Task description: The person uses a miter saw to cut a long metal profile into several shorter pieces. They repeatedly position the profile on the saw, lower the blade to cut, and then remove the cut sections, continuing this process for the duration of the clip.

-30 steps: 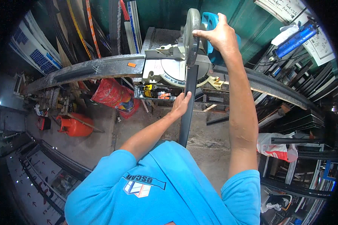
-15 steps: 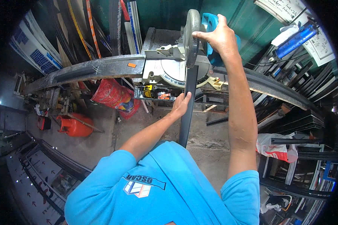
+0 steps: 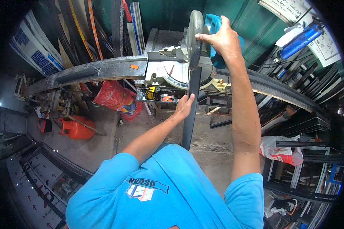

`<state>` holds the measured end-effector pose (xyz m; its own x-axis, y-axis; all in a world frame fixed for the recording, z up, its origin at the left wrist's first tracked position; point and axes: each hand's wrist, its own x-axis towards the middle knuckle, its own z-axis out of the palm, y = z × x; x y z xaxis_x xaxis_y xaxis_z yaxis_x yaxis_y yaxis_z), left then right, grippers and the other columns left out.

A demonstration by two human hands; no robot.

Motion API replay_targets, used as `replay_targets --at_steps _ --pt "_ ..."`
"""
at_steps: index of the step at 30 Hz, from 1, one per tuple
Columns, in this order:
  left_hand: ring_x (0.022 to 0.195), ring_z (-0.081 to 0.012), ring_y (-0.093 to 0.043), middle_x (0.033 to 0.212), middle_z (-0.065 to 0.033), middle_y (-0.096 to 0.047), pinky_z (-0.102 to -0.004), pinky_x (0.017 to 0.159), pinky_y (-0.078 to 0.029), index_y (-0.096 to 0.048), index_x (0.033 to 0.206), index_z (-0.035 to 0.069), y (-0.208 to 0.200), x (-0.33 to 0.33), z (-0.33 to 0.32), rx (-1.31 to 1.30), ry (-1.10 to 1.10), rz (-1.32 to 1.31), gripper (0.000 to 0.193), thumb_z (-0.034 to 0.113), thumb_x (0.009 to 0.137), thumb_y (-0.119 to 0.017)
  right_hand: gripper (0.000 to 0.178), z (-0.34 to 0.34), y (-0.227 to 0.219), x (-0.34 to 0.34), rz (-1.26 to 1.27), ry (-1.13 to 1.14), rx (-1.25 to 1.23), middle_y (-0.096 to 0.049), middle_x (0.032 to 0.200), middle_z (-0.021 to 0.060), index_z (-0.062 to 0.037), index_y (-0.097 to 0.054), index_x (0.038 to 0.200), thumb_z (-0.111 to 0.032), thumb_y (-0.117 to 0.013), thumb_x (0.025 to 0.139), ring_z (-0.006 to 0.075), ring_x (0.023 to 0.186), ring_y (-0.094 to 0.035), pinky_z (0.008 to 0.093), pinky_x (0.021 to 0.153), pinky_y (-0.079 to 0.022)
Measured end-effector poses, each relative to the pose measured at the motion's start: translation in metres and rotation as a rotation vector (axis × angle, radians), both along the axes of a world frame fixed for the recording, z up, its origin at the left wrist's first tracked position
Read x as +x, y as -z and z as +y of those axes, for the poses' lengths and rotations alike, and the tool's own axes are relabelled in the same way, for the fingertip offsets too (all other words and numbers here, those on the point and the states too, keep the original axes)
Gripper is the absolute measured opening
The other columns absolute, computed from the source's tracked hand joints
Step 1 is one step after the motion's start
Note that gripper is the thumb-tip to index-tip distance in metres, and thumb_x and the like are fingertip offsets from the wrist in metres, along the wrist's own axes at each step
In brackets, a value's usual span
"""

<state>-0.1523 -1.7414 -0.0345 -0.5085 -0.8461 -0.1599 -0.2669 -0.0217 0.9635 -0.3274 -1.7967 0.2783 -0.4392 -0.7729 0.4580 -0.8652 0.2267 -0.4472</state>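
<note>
A mitre saw (image 3: 156,72) with a pale round blade guard (image 3: 196,34) and a teal body stands on the bench ahead. My right hand (image 3: 225,41) is wrapped round the saw's teal handle (image 3: 215,23), arm stretched out. Under the guard runs a long dark profile (image 3: 189,126), pointing back toward my body. My left hand (image 3: 184,107) grips this profile just in front of the saw, thumb along its top. The guard hides the blade and the profile's far end. A small red sliver (image 3: 171,70) shows on the saw's pale turntable.
Long bench rails (image 3: 103,70) extend both ways from the saw, with an orange block (image 3: 134,66) on the left one. A yellow-black tape measure (image 3: 152,93) sits below. A red gas cylinder (image 3: 78,127) and red sack (image 3: 116,98) stand left; profile racks (image 3: 309,128) fill the right.
Both hands keep their places on the handle and the profile. The small red sliver now shows on the turntable, where it was not visible before.
</note>
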Motion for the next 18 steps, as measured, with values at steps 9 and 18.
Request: replay_targets --at_steps 9,18 --pt "0.084 -0.0372 -0.064 0.082 -0.0206 -0.063 -0.0489 0.078 -0.046 -0.058 0.089 -0.001 0.015 -0.005 -0.004 0.095 -0.016 0.031 0.069 0.065 0.104 -0.043 0.115 -0.020 -0.021 -0.013 -0.016 -0.028 0.030 -0.072 0.111 0.0315 0.0062 -0.047 0.138 -0.058 -0.095 0.056 0.0422 0.102 -0.074 0.0456 0.090 -0.059" --pt "0.074 -0.0265 -0.047 0.076 -0.0166 -0.052 -0.0432 0.072 -0.042 -0.049 0.083 -0.001 -0.013 -0.001 0.008 -0.126 -0.082 0.015 0.061 0.056 0.105 -0.051 0.127 -0.076 -0.063 -0.053 -0.124 -0.065 0.186 -0.069 0.106 0.0158 0.0031 -0.035 0.155 -0.052 -0.097 0.059 0.0183 0.063 -0.065 0.0355 0.055 -0.055"
